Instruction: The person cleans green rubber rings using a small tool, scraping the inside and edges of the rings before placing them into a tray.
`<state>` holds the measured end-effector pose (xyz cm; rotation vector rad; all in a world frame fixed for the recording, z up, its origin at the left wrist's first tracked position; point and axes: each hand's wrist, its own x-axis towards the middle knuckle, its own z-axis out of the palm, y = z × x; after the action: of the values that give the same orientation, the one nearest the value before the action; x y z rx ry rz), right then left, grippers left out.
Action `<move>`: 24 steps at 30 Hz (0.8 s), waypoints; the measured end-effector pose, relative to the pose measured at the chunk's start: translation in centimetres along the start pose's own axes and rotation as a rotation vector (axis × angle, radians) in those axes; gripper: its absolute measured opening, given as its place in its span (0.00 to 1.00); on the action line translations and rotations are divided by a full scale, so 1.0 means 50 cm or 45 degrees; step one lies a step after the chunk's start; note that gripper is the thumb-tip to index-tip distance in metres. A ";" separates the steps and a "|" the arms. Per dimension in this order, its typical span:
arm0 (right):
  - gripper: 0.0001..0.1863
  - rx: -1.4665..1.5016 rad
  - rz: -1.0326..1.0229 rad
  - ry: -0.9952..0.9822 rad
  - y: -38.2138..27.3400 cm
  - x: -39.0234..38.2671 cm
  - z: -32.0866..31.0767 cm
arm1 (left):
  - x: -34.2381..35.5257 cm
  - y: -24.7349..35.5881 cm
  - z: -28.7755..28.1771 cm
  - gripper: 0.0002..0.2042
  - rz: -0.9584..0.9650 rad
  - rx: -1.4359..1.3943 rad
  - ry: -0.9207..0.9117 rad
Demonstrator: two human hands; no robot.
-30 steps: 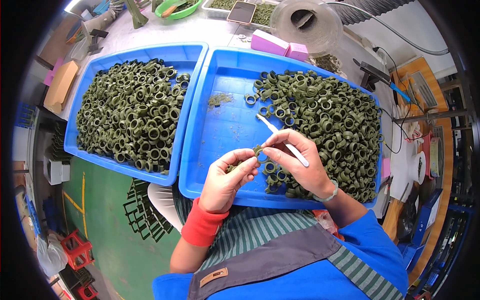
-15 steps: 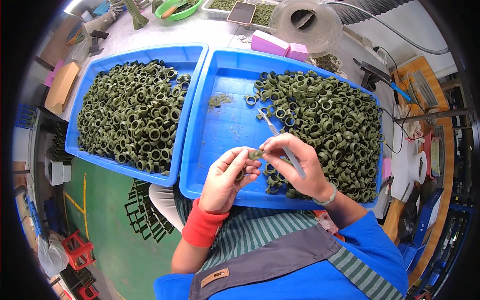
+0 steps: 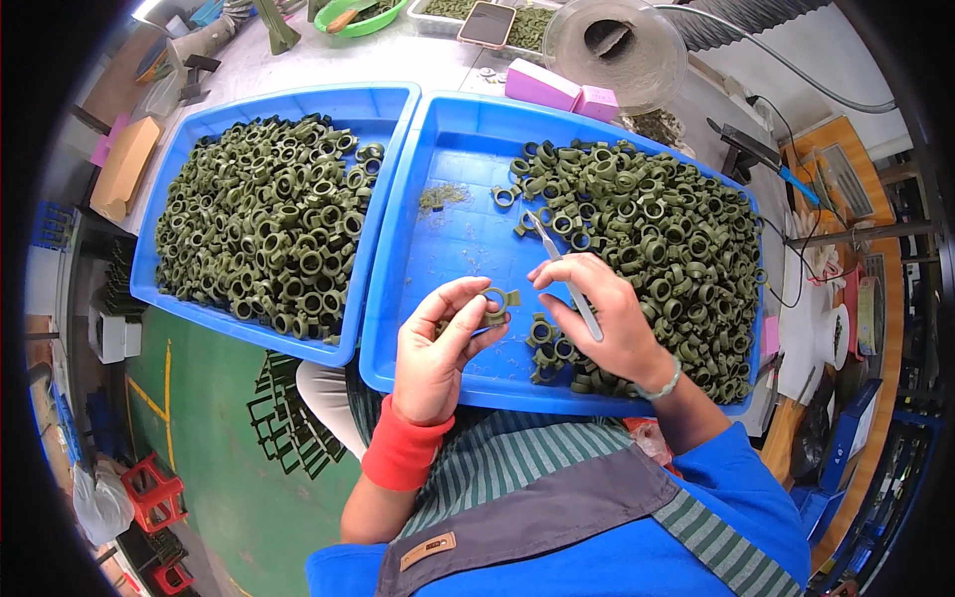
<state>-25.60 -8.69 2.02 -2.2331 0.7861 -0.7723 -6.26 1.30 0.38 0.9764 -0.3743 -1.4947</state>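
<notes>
Between the thumb and fingertips of my left hand point(image 3: 428, 358) is a small olive-green plastic ring with a side tab point(image 3: 496, 298), held above the right-hand blue tray point(image 3: 408, 249). My right hand point(image 3: 619, 316) stays closed around a slim silver scalpel-like knife point(image 3: 590, 318). The knife's narrow tip points away from me, over the edge of the ring pile. Thumb and forefinger of that hand are apart from the held ring. A large pile of similar green rings point(image 3: 667, 259) fills the tray's right side, and a few lie just beyond my left fingertips.
Left of it stands another blue tray point(image 3: 383, 109) heaped with green rings point(image 3: 269, 224). Small green shavings point(image 3: 443, 197) lie on the right tray's floor. Behind are pink boxes point(image 3: 542, 85), a phone point(image 3: 486, 24), a green bowl point(image 3: 373, 18) and a round clear container point(image 3: 657, 60).
My right hand has drawn back to the right, away from the held ring. My left hand has shifted slightly left and turned the ring so its opening shows.
</notes>
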 end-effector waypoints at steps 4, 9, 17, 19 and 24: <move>0.12 -0.154 0.043 -0.333 0.036 -0.025 -0.011 | 0.006 0.005 -0.022 0.14 -0.027 -0.117 -0.028; 0.13 -0.267 -0.057 -0.485 0.069 -0.052 0.031 | 0.010 0.013 -0.010 0.07 -0.077 -0.171 0.049; 0.09 0.750 0.689 -0.162 -0.006 -0.013 0.016 | 0.003 0.006 0.001 0.13 -0.182 0.195 -0.137; 0.08 1.002 0.772 -0.166 -0.014 -0.010 0.013 | 0.003 0.000 0.002 0.13 -0.177 0.175 -0.140; 0.09 1.200 0.875 -0.160 -0.022 -0.008 0.007 | 0.004 -0.007 -0.006 0.11 -0.233 0.124 -0.081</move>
<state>-25.25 -7.62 2.47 -1.0590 0.8172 -0.4877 -6.25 1.26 -0.12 1.0645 -0.4154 -1.6892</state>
